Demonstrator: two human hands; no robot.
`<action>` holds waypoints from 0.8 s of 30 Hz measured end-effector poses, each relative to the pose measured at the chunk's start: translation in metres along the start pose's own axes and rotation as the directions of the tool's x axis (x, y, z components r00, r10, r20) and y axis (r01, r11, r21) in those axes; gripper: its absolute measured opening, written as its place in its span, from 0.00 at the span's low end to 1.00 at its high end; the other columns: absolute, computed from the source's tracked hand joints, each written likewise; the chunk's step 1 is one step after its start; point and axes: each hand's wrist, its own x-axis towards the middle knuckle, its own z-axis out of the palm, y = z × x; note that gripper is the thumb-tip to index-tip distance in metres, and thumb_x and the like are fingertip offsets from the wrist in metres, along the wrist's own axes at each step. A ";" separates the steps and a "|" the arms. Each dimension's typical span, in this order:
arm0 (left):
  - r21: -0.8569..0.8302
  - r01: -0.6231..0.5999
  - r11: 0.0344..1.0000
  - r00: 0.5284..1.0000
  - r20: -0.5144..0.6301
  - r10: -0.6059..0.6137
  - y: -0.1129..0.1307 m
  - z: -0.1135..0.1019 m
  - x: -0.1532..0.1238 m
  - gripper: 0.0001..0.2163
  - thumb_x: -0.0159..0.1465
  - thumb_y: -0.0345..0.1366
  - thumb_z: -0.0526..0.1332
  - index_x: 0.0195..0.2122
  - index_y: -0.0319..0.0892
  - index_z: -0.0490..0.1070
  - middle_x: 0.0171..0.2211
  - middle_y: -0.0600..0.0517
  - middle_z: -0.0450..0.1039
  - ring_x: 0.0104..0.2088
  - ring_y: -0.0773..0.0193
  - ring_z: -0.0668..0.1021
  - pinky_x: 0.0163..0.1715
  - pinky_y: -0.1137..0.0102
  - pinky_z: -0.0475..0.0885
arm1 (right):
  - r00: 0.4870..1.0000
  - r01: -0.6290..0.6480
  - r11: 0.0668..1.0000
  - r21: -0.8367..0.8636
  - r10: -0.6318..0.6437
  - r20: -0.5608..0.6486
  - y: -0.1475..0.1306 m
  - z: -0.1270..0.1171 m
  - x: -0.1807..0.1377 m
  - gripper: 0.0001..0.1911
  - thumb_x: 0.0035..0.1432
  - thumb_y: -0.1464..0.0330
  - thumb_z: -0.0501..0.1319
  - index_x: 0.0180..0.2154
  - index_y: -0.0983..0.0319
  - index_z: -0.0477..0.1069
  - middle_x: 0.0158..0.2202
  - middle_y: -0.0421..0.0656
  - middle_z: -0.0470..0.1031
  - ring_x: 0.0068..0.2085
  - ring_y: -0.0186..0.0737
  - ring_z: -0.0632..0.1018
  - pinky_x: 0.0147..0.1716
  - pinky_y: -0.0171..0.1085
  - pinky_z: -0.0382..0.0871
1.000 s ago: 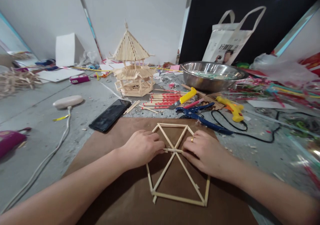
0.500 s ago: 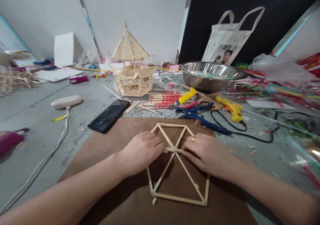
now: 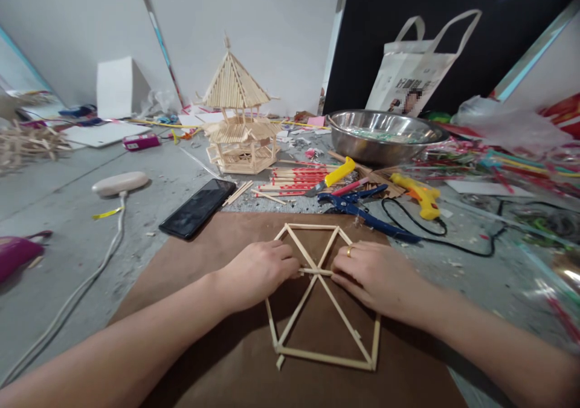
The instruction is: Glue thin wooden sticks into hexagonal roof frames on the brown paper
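Observation:
A six-sided frame of thin wooden sticks lies on a brown sheet, its spokes crossing at the middle. My left hand is closed at the frame's left side, fingertips pinching the left end of the horizontal crosspiece stick. Opposite it, my right hand, with a ring on one finger, pinches that stick's right end. Both hands cover the frame's side corners. A small stick scrap pokes out by the lower left corner.
Beyond the sheet stand a stick pagoda model and a steel basin. Nearer lie a phone, red-marked sticks, a yellow-handled knife, blue cutters and a yellow glue gun with a black cord.
Both hands stay in nearly the same place. The crosspiece has shifted slightly at the middle, where its parts look more in line. The rest of the frame lies as before.

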 end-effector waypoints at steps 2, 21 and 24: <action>-0.004 0.005 1.000 1.000 0.004 -0.005 0.001 0.000 0.000 0.10 0.61 0.35 0.47 0.29 0.40 0.65 0.27 0.54 0.65 0.28 0.68 0.67 0.28 0.73 0.62 | 1.000 0.003 1.000 0.004 -0.003 -0.006 0.000 0.000 0.001 0.08 0.53 0.69 0.51 0.25 0.62 0.65 0.24 0.41 0.69 0.27 0.34 0.69 0.28 0.34 0.58; 0.003 0.013 1.000 0.998 0.056 -0.013 0.003 -0.004 0.001 0.08 0.61 0.31 0.47 0.27 0.40 0.62 0.28 0.53 0.66 0.29 0.66 0.67 0.29 0.71 0.63 | 1.000 0.030 0.999 0.027 -0.030 0.003 0.000 0.004 0.002 0.08 0.53 0.73 0.50 0.26 0.62 0.66 0.25 0.41 0.70 0.28 0.34 0.69 0.27 0.33 0.57; -0.002 0.027 1.000 0.998 0.062 -0.027 0.002 -0.004 0.000 0.09 0.61 0.32 0.47 0.27 0.40 0.63 0.29 0.53 0.66 0.29 0.66 0.68 0.29 0.71 0.64 | 0.999 0.042 0.999 0.006 -0.042 -0.018 -0.001 0.005 0.003 0.08 0.54 0.73 0.50 0.26 0.63 0.65 0.25 0.41 0.70 0.28 0.34 0.69 0.27 0.33 0.57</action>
